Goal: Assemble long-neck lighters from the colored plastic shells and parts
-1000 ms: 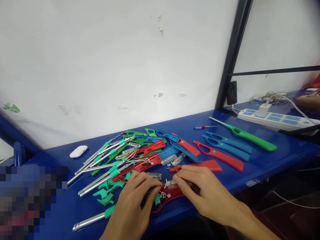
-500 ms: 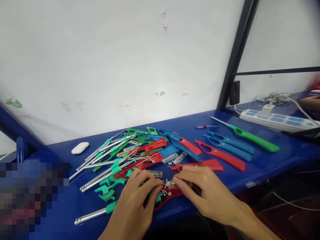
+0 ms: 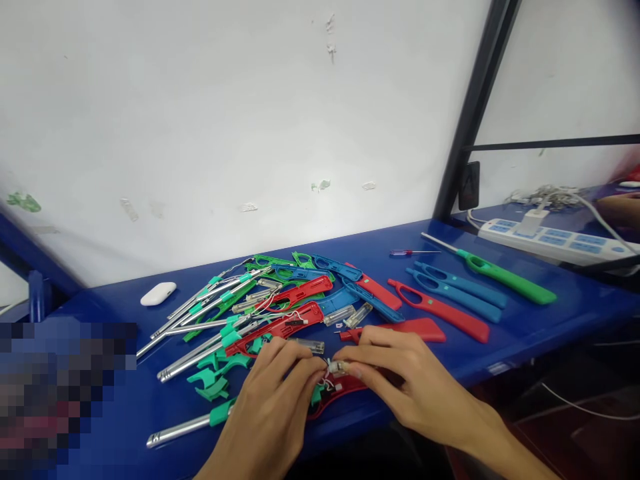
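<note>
My right hand (image 3: 407, 373) pinches a clear lighter fuel tank (image 3: 339, 367), its valve end pointing left. Its far end is hidden by the fingers. At that valve end the fingertips of my left hand (image 3: 280, 390) are pressed together. What they grip is too small to make out. Beneath both hands lies an open red lighter casing half (image 3: 327, 401), with white wires and a green trigger part inside. A silver lighter nozzle (image 3: 183, 430) with a green collar sticks out to the left from under my left hand.
Behind the hands is a pile of silver nozzles (image 3: 200, 327), green triggers (image 3: 210, 383), coloured casing halves (image 3: 280, 327) and clear tanks (image 3: 359, 315). To the right lie red casings (image 3: 440, 310), blue casings (image 3: 460, 293), a green lighter (image 3: 515, 280) and a screwdriver (image 3: 413, 253). A white case (image 3: 159, 293) sits left.
The fuel tank's valve end has tilted and shifted slightly left and down, nearer the left fingertips. Both hands stay almost in place over the red casing.
</note>
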A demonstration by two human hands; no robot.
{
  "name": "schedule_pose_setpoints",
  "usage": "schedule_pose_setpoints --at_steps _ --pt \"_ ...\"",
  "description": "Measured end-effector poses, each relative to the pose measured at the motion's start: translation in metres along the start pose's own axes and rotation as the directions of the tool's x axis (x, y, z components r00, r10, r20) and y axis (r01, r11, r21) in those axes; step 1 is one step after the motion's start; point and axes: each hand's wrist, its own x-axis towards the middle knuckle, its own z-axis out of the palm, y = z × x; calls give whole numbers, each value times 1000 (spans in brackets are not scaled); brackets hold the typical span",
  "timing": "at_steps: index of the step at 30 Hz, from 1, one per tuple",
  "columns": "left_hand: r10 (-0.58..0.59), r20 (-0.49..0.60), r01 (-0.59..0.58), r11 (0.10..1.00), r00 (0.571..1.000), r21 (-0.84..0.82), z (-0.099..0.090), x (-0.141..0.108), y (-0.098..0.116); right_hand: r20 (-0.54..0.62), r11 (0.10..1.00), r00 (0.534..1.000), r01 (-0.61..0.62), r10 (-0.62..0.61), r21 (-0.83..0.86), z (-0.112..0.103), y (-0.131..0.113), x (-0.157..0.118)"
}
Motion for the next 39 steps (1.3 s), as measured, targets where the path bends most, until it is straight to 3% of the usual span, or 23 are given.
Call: schedule_pose_setpoints --at_steps 13,22,27,39 --pt "27 -34 -27 999 999 22 -3 7 0 -53 998 997 62 -61 21 -2 2 -1" --pt "-47 -82 55 993 996 104 -6 -9 6 -228 995 974 27 -5 95 1 5 3" --pt "-69 -49 77 975 996 209 -6 -25 9 -215 997 977 -1 18 78 2 5 3" --pt "-143 -22 145 987 989 68 -6 -30 8 -133 999 990 -36 42 41 1 7 2"
